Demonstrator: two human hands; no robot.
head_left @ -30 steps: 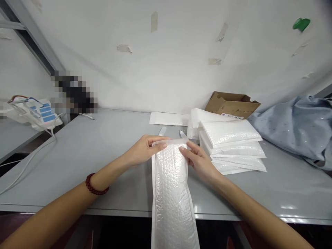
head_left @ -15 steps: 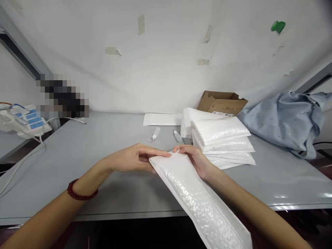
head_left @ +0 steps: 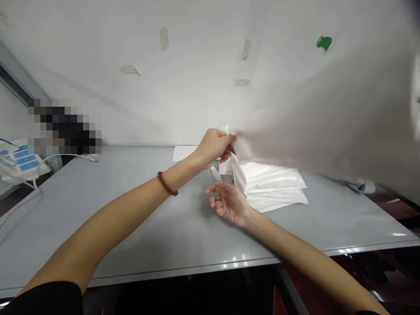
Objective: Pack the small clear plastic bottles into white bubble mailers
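My left hand (head_left: 216,146), with a red bead bracelet at the wrist, pinches the end of a white bubble mailer (head_left: 311,127). The mailer is lifted close to the camera and stretches blurred across the upper right. Below it, my right hand (head_left: 229,203) is palm up over the table with fingers loosely curled and apart, holding nothing. Just behind that hand lies a stack of white bubble mailers (head_left: 275,181), partly covered by the raised one. A small white tag-like item (head_left: 215,172) rests between my hands.
The grey table (head_left: 131,227) meets a white wall with tape pieces and a green hook (head_left: 324,42). A flat white piece (head_left: 183,152) lies at the back. On the left are a power strip (head_left: 24,159) and a white cable (head_left: 62,155).
My left hand has risen and moved right, lifting the mailer up towards the camera. My right hand has let go of it and moved slightly lower. The view has shifted a little.
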